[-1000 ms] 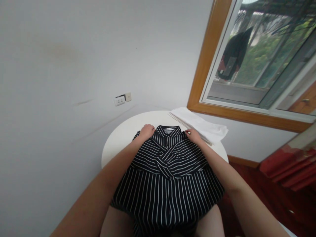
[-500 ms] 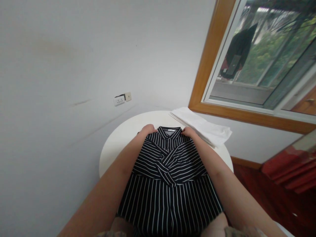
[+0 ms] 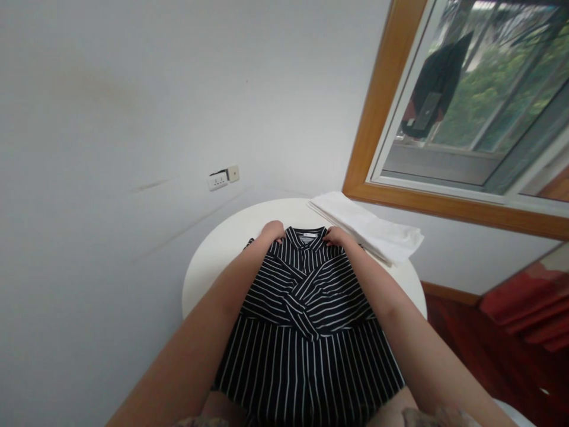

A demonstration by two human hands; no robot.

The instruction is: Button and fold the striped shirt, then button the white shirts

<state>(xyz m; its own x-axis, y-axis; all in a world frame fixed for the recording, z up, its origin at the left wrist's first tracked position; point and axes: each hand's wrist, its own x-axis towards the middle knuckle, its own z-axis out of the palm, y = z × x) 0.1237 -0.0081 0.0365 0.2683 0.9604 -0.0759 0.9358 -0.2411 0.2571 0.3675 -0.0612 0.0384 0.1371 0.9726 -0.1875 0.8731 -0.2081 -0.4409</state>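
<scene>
A black shirt with white stripes [image 3: 306,308] lies front up on the round white table [image 3: 208,261], its collar towards the wall and its lower part hanging over the near edge by my legs. Its sleeves are crossed over the chest. At the left side of the collar, my left hand [image 3: 272,230] is closed on the shoulder cloth. My right hand [image 3: 336,236] pinches the cloth at the right side of the collar. A pale label shows inside the neck. My fingertips are partly hidden by my hands.
Folded white cloth [image 3: 368,225] lies at the table's back right, close to my right forearm. A white wall with a socket [image 3: 217,181] stands behind the table. To the right are a wood-framed window [image 3: 355,160] and a red curtain [image 3: 528,302].
My left hand has shifted slightly inward, nearer the collar, and my right hand slightly inward too. The view has turned a little. The shirt lies almost the same.
</scene>
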